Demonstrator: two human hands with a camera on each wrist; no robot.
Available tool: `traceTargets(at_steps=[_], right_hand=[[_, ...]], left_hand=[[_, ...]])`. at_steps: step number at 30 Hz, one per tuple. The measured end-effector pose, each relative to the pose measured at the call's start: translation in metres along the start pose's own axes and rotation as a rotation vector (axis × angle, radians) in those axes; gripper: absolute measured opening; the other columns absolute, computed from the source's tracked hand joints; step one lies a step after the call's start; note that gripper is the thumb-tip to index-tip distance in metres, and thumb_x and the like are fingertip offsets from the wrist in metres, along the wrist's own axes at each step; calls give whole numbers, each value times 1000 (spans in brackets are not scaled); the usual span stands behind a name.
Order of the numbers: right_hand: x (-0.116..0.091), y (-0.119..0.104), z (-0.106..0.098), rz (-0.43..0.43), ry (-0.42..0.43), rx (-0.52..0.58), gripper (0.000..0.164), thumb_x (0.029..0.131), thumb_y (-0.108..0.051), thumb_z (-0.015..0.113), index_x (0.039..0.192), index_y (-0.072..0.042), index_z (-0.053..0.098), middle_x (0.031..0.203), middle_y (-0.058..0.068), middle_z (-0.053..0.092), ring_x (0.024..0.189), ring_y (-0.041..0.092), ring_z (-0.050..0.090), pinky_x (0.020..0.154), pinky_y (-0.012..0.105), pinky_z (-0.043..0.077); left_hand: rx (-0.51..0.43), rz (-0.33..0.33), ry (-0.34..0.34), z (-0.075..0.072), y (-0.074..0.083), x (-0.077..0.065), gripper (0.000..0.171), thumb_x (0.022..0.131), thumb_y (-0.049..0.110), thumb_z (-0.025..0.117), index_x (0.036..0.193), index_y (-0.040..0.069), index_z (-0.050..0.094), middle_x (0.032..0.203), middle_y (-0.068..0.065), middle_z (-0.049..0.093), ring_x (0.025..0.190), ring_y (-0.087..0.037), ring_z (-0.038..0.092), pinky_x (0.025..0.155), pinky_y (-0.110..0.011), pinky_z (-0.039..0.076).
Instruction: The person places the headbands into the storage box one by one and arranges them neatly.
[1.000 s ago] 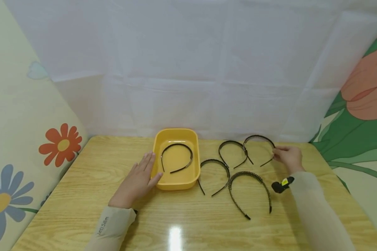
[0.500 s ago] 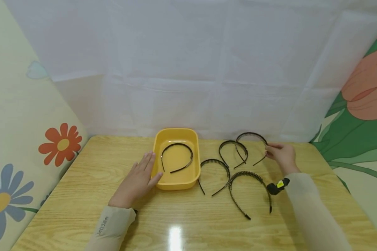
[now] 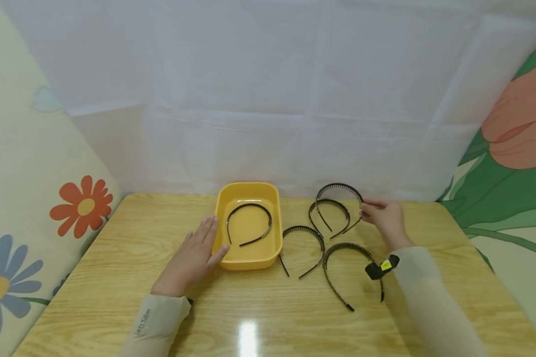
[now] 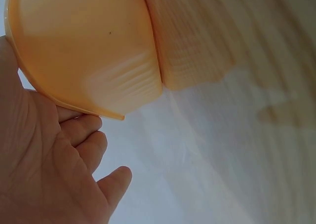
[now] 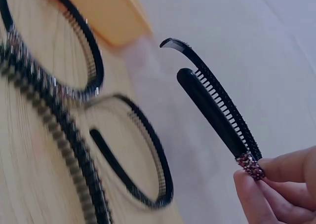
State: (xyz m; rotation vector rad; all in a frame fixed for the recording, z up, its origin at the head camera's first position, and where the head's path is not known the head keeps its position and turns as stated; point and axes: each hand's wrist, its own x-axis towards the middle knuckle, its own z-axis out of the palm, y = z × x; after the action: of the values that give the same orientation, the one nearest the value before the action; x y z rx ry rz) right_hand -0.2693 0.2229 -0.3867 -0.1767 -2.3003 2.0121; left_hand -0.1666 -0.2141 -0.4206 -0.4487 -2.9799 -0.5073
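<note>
My right hand (image 3: 386, 220) pinches a black toothed headband (image 5: 224, 105) by a glittery section between thumb and fingers. In the head view this headband overlaps another black headband (image 3: 312, 218) lying at the back of the table. Two more headbands lie nearer: one headband (image 3: 323, 243) close to the yellow bin, and a larger headband (image 3: 330, 285) in front. My left hand (image 3: 189, 258) lies along the left side of the yellow bin (image 3: 250, 265), fingers straight and touching its rim. Inside the bin rests one headband (image 3: 270, 223). The left wrist view shows the palm (image 4: 44, 174) against the bin's edge.
The wooden table (image 3: 205, 317) ends at a white sheet (image 3: 236, 99) hanging behind it. Flower-patterned panels (image 3: 22, 173) flank the table on both sides. A black device with a yellow mark (image 3: 381, 267) sits on the right wrist.
My right hand has carried its headband leftward and slightly up, from beside the back headband to overlapping it in view. The left hand and bin keep their places.
</note>
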Motion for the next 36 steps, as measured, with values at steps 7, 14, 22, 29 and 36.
traceTargets(at_steps=[7,14,22,29,36], right_hand=[[-5,-6,25,-2,-38,31,37,97,-2,66,128,17,59,87,1,73,74,5,70,76,23,61],[-10,-7,48,1,-81,31,35,98,-3,66,128,13,61,97,9,74,79,8,72,76,23,61],[-12,-12,72,17,-67,87,33,96,-1,67,126,13,63,93,10,74,80,13,73,77,25,61],[-18,-15,87,35,-72,95,32,96,-2,68,125,10,65,101,15,74,84,18,74,76,27,62],[-22,-16,101,0,-82,90,29,96,0,68,122,11,67,115,30,69,85,21,73,76,27,62]], left_hand=[[-12,3,5,-1,-1,1,78,108,45,44,157,-9,19,165,-26,18,152,-43,17,119,-66,18],[-16,-2,-5,1,-3,-1,79,108,46,45,157,-9,19,165,-26,17,152,-43,17,118,-66,18],[-29,-10,-10,2,-4,1,79,108,47,43,158,-9,18,165,-26,16,152,-43,16,119,-66,16],[-37,-21,-16,2,-5,-1,80,107,49,43,158,-8,17,166,-25,15,153,-42,14,119,-66,15],[-41,-12,-5,3,-6,1,80,108,49,42,158,-8,18,166,-25,15,153,-42,14,119,-65,16]])
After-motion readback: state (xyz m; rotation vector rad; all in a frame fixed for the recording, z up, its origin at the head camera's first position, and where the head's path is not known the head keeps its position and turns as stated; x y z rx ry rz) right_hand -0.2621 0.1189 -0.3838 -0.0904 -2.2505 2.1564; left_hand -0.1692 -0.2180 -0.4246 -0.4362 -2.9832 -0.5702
